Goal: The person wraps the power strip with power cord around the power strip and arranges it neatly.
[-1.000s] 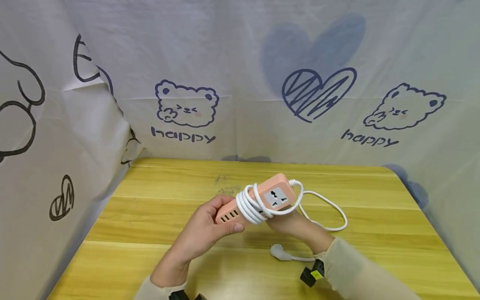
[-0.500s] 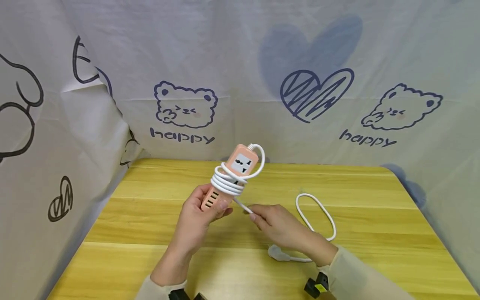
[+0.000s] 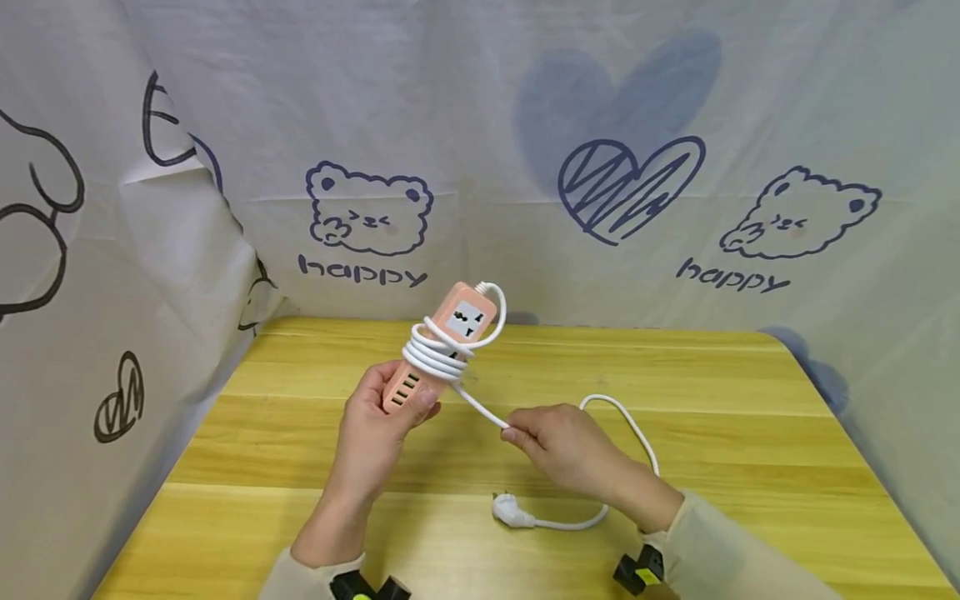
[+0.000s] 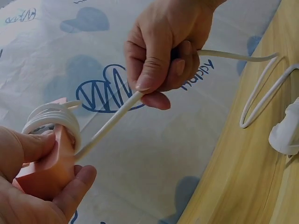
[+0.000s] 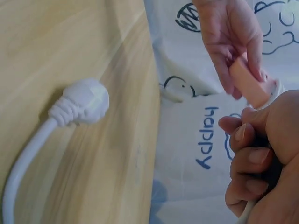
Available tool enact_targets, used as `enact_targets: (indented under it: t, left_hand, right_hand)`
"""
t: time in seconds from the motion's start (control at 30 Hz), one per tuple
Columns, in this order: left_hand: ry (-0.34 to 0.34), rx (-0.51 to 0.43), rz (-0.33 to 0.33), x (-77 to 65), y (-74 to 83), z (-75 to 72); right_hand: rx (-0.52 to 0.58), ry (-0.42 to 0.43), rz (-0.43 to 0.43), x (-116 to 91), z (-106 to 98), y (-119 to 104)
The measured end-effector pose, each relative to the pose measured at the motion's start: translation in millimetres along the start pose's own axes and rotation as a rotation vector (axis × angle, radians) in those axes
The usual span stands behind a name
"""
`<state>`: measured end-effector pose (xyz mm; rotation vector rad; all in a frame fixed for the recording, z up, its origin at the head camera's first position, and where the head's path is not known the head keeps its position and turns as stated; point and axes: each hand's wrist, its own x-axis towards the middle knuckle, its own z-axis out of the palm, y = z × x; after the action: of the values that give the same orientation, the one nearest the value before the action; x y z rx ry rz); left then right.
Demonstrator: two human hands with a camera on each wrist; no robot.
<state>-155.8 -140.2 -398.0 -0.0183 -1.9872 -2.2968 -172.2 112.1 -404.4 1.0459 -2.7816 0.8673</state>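
A pink power strip (image 3: 472, 310) with a white socket face and several USB ports is tilted up above the table. My left hand (image 3: 373, 432) grips its lower end, thumb on the front. White cord (image 3: 432, 357) wraps several times round the strip's middle. From the coils a taut stretch of cord (image 4: 110, 122) runs to my right hand (image 3: 567, 446), which pinches it between thumb and forefinger, the other fingers curled in the right wrist view. Past that hand the cord loops over the table to a white plug (image 3: 513, 511), also plain in the right wrist view (image 5: 86, 101).
A yellow wood-grain table (image 3: 247, 500) lies under both hands. White cloth (image 3: 480, 108) printed with bears, hearts and "happy" hangs behind it and along the left side. Each wrist wears a small black camera.
The power strip moved left and turned more upright in my left hand. My right hand came out from behind it and now pulls the cord taut. The plug slid left on the table.
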Motion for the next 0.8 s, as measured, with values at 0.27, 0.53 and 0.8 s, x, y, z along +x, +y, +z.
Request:
enact_targets:
  t: [0.27,0.53,0.8]
  left_hand:
    - [0.174,-0.024,0.079,6.4,4.6,-11.7]
    - [0.356,0.318,0.086,7.0,8.8,-24.5]
    - [0.379,0.660,0.115,7.9,-2.6,-15.3]
  right_hand:
    - [0.309,-0.090,0.153,-10,2,2]
    - [0.324,-0.009,0.196,-12,-17,5]
    - [0.118,0.026,-0.072,-13,-38,-18]
